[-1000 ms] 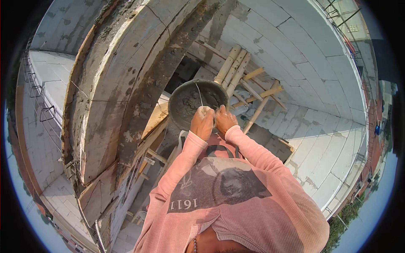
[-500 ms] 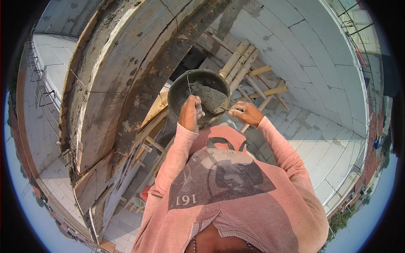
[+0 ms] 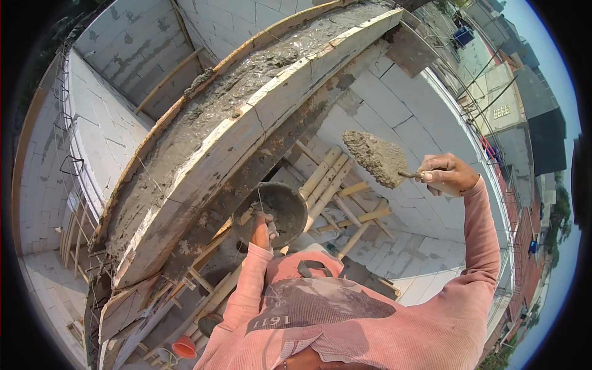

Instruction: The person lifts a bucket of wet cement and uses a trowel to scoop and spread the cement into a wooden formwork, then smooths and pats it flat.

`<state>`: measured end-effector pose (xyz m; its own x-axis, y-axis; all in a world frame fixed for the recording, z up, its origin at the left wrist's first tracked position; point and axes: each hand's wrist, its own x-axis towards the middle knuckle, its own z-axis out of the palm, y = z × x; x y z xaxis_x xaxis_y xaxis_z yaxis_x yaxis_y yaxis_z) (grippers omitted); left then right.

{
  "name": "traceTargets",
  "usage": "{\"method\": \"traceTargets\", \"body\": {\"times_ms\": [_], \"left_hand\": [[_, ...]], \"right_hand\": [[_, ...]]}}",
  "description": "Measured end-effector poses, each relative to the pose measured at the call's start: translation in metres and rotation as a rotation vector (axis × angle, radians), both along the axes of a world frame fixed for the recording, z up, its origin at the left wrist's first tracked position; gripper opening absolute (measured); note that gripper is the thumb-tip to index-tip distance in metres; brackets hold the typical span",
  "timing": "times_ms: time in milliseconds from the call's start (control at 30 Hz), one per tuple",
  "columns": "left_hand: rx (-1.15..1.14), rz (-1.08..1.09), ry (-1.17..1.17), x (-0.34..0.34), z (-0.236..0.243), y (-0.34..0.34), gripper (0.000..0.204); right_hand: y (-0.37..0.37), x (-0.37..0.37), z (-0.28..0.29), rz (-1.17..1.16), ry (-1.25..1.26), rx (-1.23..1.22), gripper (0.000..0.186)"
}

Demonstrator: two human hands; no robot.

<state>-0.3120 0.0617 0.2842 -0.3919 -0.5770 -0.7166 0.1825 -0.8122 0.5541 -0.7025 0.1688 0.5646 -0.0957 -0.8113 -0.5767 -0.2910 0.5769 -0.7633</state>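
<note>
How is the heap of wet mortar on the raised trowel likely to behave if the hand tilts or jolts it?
The mortar looks wet and lumpy, so it would probably slump or slide off the trowel if tilted. It is heaped high, so likely heavy for the right hand. A jolt might shed clumps.

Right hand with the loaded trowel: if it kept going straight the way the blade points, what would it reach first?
Probably the curved wooden formwork filled with wet concrete. The right hand aims its trowel up-left toward it; depth is unclear.

Your trowel [image 3: 377, 159] blade hides under its mortar load; beside it, your right hand [image 3: 447, 174] covers the handle, and the bucket [image 3: 274, 209] bottom stays shadowed.
</note>
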Motion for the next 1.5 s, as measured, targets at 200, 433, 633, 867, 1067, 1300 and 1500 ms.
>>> {"method": "traceTargets", "body": {"times_ms": [200,433,633,867,1067,1300,1500], "left_hand": [[0.083,0.117,-0.04,0.01,-0.035,-0.006,0.029],[0.162,0.258,-0.139,0.031,-0.065,0.003,0.028],[0.129,0.384,-0.156,0.043,-0.061,0.013,0.027],[0.151,0.358,-0.166,0.038,-0.059,0.016,0.029],[0.181,0.415,-0.155,0.037,-0.074,0.025,0.028],[0.19,0.456,-0.124,0.027,-0.087,0.027,0.026],[0.19,0.45,-0.12,0.026,-0.089,0.032,0.026]], "right_hand": [[-0.124,-0.05,0.132,0.291,0.624,-0.481,0.041],[-0.242,-0.073,0.067,0.715,1.257,-0.945,0.037],[-0.262,-0.09,0.087,0.705,1.186,-0.903,0.038],[-0.289,-0.099,0.099,0.88,1.397,-0.725,0.037],[-0.313,-0.094,0.098,0.91,1.262,-0.508,0.035],[-0.33,-0.091,0.079,0.871,1.084,-0.687,0.037],[-0.321,-0.076,0.073,0.785,1.294,-0.71,0.034]]}}
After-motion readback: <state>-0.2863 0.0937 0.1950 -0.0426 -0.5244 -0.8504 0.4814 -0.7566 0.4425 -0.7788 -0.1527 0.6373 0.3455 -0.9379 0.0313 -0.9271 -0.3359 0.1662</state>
